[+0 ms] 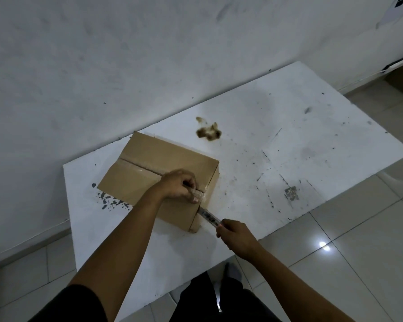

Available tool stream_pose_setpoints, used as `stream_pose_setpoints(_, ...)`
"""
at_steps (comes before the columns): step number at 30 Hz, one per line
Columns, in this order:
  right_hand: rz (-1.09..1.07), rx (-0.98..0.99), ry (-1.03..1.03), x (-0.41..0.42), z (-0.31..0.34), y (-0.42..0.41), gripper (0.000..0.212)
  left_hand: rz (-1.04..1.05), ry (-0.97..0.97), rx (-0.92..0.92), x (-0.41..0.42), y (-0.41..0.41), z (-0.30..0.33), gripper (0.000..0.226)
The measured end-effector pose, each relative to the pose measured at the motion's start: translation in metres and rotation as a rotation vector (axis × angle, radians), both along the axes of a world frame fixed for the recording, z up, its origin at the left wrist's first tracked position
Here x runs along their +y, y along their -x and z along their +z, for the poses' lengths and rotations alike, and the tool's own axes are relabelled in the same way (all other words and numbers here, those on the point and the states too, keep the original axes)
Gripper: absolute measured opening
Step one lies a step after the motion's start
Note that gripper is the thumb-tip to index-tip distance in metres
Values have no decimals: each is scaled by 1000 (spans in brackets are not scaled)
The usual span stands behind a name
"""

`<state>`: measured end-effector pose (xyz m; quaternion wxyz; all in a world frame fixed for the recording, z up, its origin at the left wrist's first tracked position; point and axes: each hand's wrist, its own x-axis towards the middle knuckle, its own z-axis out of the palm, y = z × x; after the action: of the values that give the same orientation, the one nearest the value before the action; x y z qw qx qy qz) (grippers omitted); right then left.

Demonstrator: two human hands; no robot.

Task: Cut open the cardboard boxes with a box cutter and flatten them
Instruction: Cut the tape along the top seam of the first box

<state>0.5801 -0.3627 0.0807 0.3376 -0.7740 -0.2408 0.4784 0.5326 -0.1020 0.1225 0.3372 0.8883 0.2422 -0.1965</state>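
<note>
1. The cardboard box (pixel 158 177) lies closed on the white table (pixel 289 126), reaching away to the left of and beyond the left hand; its clear-taped centre seam (pixel 137 165) runs from the far left edge straight under that hand.
2. The left hand (pixel 178 185) rests on the box top over the near end of the seam, fingers curled down; they seem to pinch or press a lifted bit of tape at the box's near edge, though which cannot be told for certain.
3. Just below and to the right of that hand, the box cutter (pixel 208 216) points up-left, its tip touching the box's end face where the tape wraps over.
4. The right hand (pixel 236 235) is closed around the cutter's handle, close to the right of the box's near corner.
5. Judged from this, the step in hand is slitting the tape at the end face, with the top seam apparently not yet cut.
6. The next move calls for drawing the blade along the seam while the left hand steadies the box; those fingers sit in the blade's line and should shift aside first.
7. Further right of the right hand, the table carries dark stains and scratches.
</note>
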Motion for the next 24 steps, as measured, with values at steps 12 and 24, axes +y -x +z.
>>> stream_pose_setpoints(12, -399, 87, -102, -3, -1, -16, 24, -270, -337, -26, 15, -21, 17, 74)
stream_pose_setpoints(24, -608, 181, -128, 25, -14, 6, 26, -379, -248, 48, 29, -27, -9, 84)
